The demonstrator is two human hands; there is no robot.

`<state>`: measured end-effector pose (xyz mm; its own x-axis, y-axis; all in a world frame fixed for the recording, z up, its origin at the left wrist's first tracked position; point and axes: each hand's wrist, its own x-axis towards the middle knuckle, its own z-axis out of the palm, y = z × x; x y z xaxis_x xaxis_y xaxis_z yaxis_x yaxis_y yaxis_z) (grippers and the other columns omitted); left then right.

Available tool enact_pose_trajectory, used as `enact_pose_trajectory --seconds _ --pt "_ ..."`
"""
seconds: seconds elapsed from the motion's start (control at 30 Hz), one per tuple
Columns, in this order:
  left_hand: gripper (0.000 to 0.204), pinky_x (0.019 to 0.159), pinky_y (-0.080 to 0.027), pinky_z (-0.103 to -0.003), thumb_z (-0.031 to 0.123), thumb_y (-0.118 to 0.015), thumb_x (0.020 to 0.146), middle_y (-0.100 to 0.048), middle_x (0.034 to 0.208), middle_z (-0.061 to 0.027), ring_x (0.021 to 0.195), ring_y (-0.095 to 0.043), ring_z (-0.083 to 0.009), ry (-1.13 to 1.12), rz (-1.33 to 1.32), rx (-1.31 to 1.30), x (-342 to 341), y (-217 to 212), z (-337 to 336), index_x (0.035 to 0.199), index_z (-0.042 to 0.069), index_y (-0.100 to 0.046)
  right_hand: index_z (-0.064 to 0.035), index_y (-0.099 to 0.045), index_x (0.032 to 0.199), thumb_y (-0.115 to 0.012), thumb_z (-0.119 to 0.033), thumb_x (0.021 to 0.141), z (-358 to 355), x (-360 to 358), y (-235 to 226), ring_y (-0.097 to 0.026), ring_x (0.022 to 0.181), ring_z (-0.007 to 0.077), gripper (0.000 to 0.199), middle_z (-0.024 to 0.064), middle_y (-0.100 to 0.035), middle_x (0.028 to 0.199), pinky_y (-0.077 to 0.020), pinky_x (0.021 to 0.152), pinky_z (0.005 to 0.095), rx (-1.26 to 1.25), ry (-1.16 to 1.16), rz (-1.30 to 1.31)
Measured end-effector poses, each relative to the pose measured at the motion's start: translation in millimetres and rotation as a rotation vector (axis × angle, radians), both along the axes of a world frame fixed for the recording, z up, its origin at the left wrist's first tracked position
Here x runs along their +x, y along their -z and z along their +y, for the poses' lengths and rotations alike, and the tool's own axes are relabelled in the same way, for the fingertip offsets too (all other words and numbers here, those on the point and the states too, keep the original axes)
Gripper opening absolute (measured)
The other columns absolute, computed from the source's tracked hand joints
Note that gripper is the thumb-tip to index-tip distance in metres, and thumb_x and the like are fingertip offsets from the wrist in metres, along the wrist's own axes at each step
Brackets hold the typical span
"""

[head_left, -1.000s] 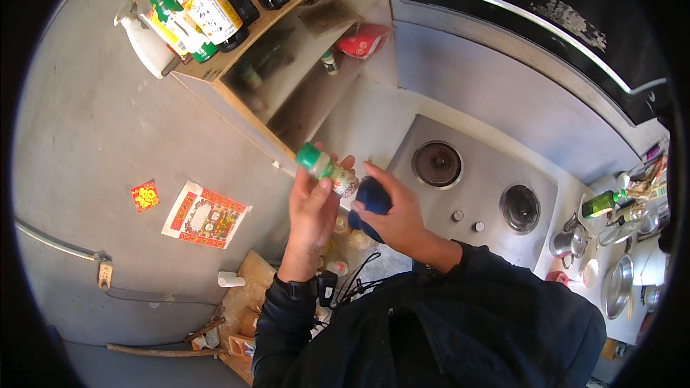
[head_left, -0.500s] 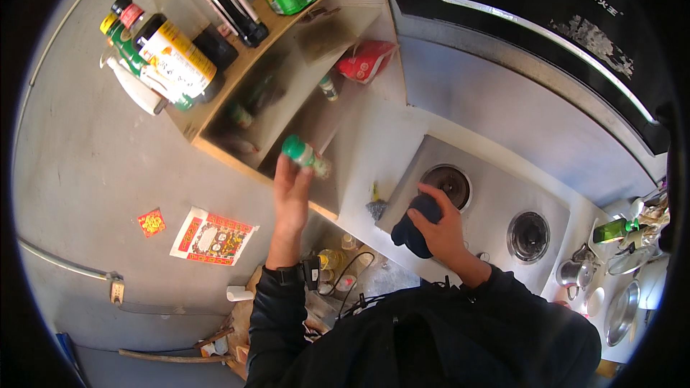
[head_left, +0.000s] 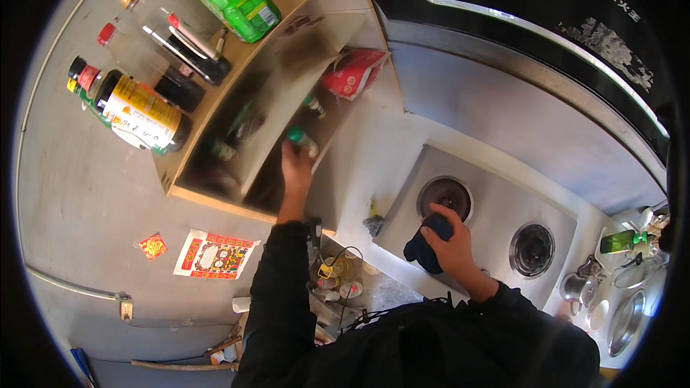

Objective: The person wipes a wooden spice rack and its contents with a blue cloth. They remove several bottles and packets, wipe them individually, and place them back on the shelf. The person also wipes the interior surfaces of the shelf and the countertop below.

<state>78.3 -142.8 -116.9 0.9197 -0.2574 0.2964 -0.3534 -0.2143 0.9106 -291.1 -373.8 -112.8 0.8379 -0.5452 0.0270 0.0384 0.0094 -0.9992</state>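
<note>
My left hand [head_left: 295, 172] reaches into the lower compartment of the wooden shelf unit [head_left: 215, 205], its fingers around a small seasoning jar [head_left: 305, 141] with a green cap. Behind that jar, in the same compartment, stand a similar small jar [head_left: 314, 105] and a red bag [head_left: 354, 74]. My right hand [head_left: 456, 248] grips a bunched dark blue cloth [head_left: 429, 246] over the front left part of the two-burner gas stove [head_left: 489, 208]. Part of the cloth is hidden by the fingers.
Sauce bottles [head_left: 147, 111] and a green jug [head_left: 233, 0] crowd the shelf top. Beside the stove lies a small brush-like thing [head_left: 373, 224]. Pots and a metal basin [head_left: 627, 323] stand on the right. A dark range hood [head_left: 517, 0] overhangs the back.
My left hand has carried the green-capped jar forward into the shelf's lower compartment. The right hand still holds the cloth near the stove. The view has shifted slightly.
</note>
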Motion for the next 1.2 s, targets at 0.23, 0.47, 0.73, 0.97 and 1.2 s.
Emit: enact_pose_trajectory --seconds 0.23,0.47,0.73,0.97,1.2 --pt "0.06 0.109 -0.043 -0.038 0.007 -0.067 0.101 -0.059 0.143 -0.012 0.127 -0.055 -0.0241 -0.034 -0.027 -0.177 61 4 -33 0.157 0.001 -0.044 -0.0066 -0.067 0.135 -0.082 -0.008 0.09 -20 -5 8 -0.072 0.099 0.016 0.047 0.0088 -0.077 0.107 -0.057 0.092 0.0332 -0.003 0.054 0.097" --pt "0.061 0.117 -0.038 -0.039 0.003 -0.063 0.102 -0.055 0.153 -0.0135 0.137 -0.052 -0.0261 -0.065 -0.042 -0.1 80 3 -51 0.16 0.002 -0.041 -0.008 -0.067 0.136 -0.081 -0.008 0.091 -38 -6 10 -0.072 0.099 0.0162 0.047 0.0084 -0.077 0.107 -0.057 0.092 0.0334 0.01 0.057 0.095" --pt "0.063 0.119 -0.038 -0.037 0.002 -0.063 0.1 -0.055 0.154 -0.0133 0.14 -0.052 -0.0263 0.018 0.053 -0.273 84 4 -70 0.16 0.0 -0.041 -0.0075 -0.066 0.136 -0.081 -0.007 0.09 -45 -8 15 -0.072 0.102 0.0168 0.047 0.0088 -0.077 0.109 -0.0571 0.092 0.0339 0.018 0.065 0.113" --pt "0.047 0.11 -0.048 -0.04 0.001 -0.061 0.099 -0.065 0.139 -0.0186 0.125 -0.064 -0.0358 -0.282 -0.276 0.103 75 24 -6 0.145 -0.002 -0.058 -0.0081 -0.064 0.14 -0.078 -0.006 0.093 -36 -3 22 -0.072 0.1 0.0165 0.048 0.0078 -0.076 0.112 -0.0576 0.091 0.0334 0.117 0.014 0.046" --pt "0.052 0.09 -0.054 -0.036 -0.002 -0.063 0.1 -0.057 0.133 -0.0193 0.101 -0.063 -0.0248 -0.419 -0.836 0.25 -120 -103 -34 0.151 0.001 -0.051 -0.0052 -0.059 0.141 -0.069 -0.015 0.104 -48 9 32 -0.073 0.095 0.0211 0.04 0.0118 -0.073 0.11 -0.062 0.084 0.037 0.732 0.113 0.0"
